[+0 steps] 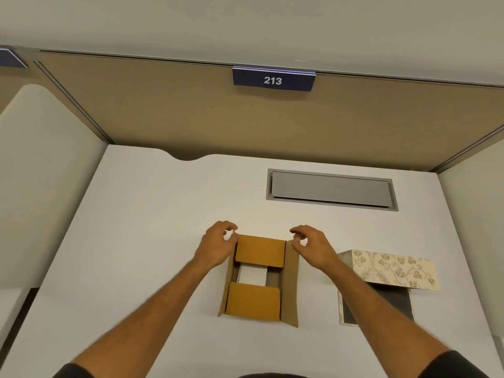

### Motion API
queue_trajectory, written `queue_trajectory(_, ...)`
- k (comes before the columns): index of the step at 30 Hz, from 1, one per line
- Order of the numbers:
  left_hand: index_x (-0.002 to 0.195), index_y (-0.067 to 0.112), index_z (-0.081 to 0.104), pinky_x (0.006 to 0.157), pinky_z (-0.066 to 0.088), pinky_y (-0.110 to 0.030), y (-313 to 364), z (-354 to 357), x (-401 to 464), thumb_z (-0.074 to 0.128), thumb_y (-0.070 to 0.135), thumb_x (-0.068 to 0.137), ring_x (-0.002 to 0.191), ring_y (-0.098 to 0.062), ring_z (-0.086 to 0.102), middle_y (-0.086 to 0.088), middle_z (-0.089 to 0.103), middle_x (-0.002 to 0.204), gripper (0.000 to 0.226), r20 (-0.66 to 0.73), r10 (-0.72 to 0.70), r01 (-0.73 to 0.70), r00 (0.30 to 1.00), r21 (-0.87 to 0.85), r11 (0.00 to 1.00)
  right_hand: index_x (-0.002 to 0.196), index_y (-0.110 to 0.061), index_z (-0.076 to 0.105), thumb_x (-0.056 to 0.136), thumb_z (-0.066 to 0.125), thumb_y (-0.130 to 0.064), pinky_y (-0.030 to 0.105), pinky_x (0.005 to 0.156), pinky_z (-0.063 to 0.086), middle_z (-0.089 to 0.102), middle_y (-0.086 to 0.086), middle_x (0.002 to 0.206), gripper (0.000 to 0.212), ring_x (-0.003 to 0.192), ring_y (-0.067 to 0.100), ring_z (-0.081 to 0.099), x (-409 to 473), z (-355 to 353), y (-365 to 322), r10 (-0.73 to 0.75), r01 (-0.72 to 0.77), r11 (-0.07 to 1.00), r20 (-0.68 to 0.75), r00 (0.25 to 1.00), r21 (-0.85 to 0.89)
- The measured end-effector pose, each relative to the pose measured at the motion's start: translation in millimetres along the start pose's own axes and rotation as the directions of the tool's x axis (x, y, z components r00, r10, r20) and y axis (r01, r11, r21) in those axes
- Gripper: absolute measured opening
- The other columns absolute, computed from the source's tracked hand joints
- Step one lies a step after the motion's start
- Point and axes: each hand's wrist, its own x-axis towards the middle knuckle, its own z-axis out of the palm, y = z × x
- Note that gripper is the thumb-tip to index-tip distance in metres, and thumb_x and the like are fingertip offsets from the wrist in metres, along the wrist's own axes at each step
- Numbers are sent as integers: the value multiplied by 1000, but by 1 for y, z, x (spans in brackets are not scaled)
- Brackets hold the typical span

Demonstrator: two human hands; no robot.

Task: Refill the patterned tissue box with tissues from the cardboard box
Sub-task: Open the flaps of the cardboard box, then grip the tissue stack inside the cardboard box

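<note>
A brown cardboard box (290,285) stands on the white desk in front of me, its two end flaps folded partly inward. White tissues (252,274) show through the gap between the flaps. My left hand (216,245) hovers at the box's far left corner, fingers curled and apart, holding nothing. My right hand (311,245) is at the far right corner in the same pose. To the right lies the patterned tissue box (392,270), cream with a floral print, its dark opening facing me; my right forearm crosses in front of it.
A grey cable hatch (331,189) is set into the white desk (152,219) behind the boxes. A tan partition wall with a blue "213" sign (273,79) closes off the back. Side panels stand at left and right.
</note>
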Motion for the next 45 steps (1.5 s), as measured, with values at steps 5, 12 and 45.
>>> queue_trajectory(5, 138, 17, 52, 93, 49, -37, -27, -16, -24, 60, 22, 96, 117, -25, 59, -7, 58, 136, 43, -152, -99, 121, 983, 138, 983, 140, -14, 47, 97, 54, -34, 42, 97, 48, 53, 8, 136, 48, 123, 25, 49, -33, -1, 23, 167, -163, 955, -1, 986, -249)
queue_trajectory(12, 153, 9, 27, 111, 37, -43, -46, -1, -68, 57, 21, 97, 140, -33, 36, -15, 34, 156, 65, -81, -108, 130, 991, 364, 922, 148, -14, 30, 94, 56, -33, 39, 100, 46, 42, 10, 146, 63, 130, 28, 39, -55, 19, 12, 160, -176, 876, -73, 984, -449)
queue_trajectory(45, 122, 27, 64, 79, 48, -17, -16, 26, -127, 53, 16, 99, 88, -6, 59, 14, 61, 98, 28, 351, 160, -238, 923, 193, 952, 116, -7, 60, 95, 56, -26, 39, 77, 53, 62, 13, 112, 29, 91, 29, 64, -9, 25, -53, 21, -56, 979, -176, 984, -196)
